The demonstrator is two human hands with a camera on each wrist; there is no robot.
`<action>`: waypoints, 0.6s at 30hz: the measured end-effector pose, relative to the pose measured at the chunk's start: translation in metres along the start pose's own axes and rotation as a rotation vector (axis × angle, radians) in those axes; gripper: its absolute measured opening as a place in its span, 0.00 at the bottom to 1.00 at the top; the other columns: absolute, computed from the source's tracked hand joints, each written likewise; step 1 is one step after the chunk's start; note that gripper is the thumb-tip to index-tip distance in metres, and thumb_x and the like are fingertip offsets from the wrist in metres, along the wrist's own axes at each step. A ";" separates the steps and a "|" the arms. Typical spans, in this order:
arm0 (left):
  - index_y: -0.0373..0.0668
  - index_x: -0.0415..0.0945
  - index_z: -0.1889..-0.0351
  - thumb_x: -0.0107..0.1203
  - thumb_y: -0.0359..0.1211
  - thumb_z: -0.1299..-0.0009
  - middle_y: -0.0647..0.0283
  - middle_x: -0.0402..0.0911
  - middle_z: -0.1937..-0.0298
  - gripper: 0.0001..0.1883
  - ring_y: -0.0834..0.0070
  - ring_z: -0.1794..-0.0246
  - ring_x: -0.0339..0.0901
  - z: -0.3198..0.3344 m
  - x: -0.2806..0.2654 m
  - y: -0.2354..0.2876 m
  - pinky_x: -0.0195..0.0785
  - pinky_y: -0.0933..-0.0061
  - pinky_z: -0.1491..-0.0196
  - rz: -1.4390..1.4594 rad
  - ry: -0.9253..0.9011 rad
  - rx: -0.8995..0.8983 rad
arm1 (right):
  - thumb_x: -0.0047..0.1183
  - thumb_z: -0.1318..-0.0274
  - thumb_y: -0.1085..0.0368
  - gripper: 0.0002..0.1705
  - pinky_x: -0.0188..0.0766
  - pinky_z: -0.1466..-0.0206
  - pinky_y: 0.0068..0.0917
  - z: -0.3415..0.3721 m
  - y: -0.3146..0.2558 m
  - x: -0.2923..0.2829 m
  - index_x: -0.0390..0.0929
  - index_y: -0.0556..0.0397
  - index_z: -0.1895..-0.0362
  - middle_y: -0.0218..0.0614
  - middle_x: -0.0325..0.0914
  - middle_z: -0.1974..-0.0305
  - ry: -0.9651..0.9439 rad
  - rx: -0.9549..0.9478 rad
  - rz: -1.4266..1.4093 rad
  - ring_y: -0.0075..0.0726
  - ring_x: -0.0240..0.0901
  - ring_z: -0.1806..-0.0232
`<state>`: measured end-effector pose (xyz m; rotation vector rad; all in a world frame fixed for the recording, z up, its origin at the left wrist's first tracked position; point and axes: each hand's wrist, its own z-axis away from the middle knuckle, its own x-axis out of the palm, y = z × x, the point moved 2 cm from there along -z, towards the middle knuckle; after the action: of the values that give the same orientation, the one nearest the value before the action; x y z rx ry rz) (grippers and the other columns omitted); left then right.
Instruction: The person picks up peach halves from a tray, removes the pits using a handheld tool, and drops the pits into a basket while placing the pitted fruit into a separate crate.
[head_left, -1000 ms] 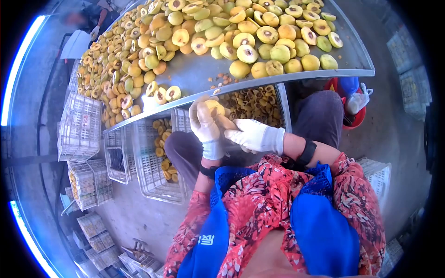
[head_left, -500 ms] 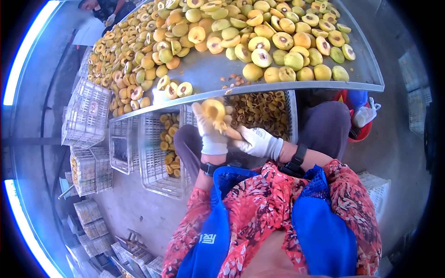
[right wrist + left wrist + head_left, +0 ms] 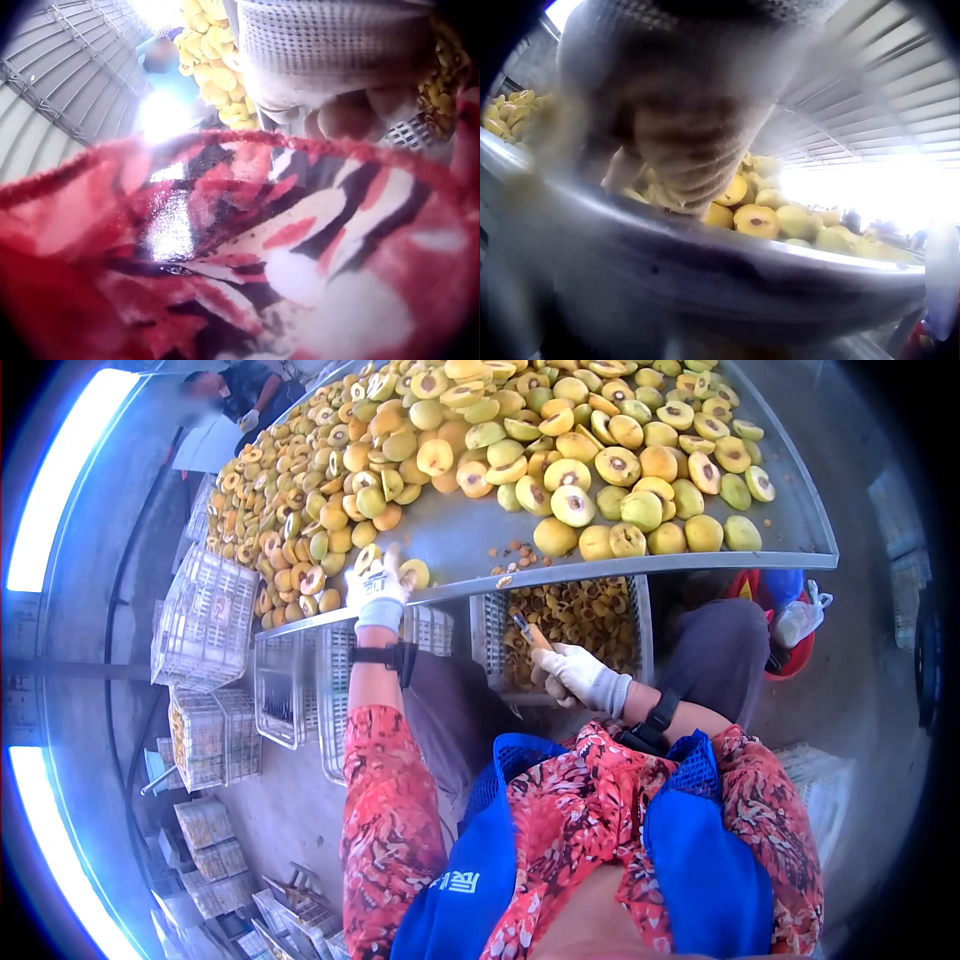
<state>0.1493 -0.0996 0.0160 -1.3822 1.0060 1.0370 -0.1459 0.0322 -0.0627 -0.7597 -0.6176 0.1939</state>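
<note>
The white-gloved left hand (image 3: 378, 592) reaches over the near rim of the metal table, its fingers among halved yellow fruits, with one half (image 3: 413, 573) just right of it. The left wrist view shows the same hand (image 3: 697, 142) pointing down behind the rim, beside a cut half (image 3: 756, 221); its fingertips are partly hidden. Below the table edge, the gloved right hand (image 3: 582, 676) grips a small tool (image 3: 538, 636) with a brownish handle and metal tip. In the right wrist view a patterned sleeve fills most of the picture below the glove (image 3: 330, 60).
A large heap of fruit halves (image 3: 400, 440) covers much of the table. Under its rim (image 3: 700, 561) stands a crate (image 3: 644, 622) of darker fruit pieces, between the knees. More crates (image 3: 205, 618) stand left, a red bucket (image 3: 797, 657) right. Another person (image 3: 250, 390) is at the far left.
The left hand has moved up and left to the table edge, away from the right hand; the fruit half it held is out of it. The right hand keeps the tool, its metal tip now exposed.
</note>
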 end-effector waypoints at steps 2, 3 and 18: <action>0.57 0.68 0.39 0.53 0.53 0.37 0.56 0.75 0.43 0.29 0.57 0.36 0.64 -0.009 -0.006 0.013 0.57 0.59 0.36 -0.002 -0.161 -0.001 | 0.46 0.35 0.46 0.24 0.57 0.86 0.23 0.005 -0.006 -0.002 0.72 0.56 0.64 0.29 0.67 0.84 0.006 -0.029 0.104 0.23 0.61 0.89; 0.59 0.68 0.39 0.54 0.53 0.38 0.58 0.75 0.42 0.29 0.59 0.35 0.63 -0.011 -0.022 0.027 0.55 0.59 0.35 -0.009 -0.329 -0.015 | 0.46 0.35 0.46 0.24 0.57 0.86 0.23 0.004 -0.006 -0.004 0.72 0.56 0.64 0.29 0.67 0.84 0.016 -0.039 0.095 0.23 0.61 0.89; 0.44 0.67 0.48 0.52 0.38 0.30 0.60 0.77 0.55 0.15 0.74 0.65 0.78 0.078 -0.040 0.152 0.74 0.77 0.72 2.060 -0.233 -0.141 | 0.55 0.43 0.56 0.19 0.70 0.68 0.32 0.007 -0.064 -0.017 0.74 0.57 0.55 0.38 0.77 0.72 0.419 -0.602 0.183 0.34 0.76 0.72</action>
<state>-0.0118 -0.0296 0.0126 0.2584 2.1168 2.5519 -0.1667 -0.0156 -0.0220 -1.3971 -0.1965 0.0069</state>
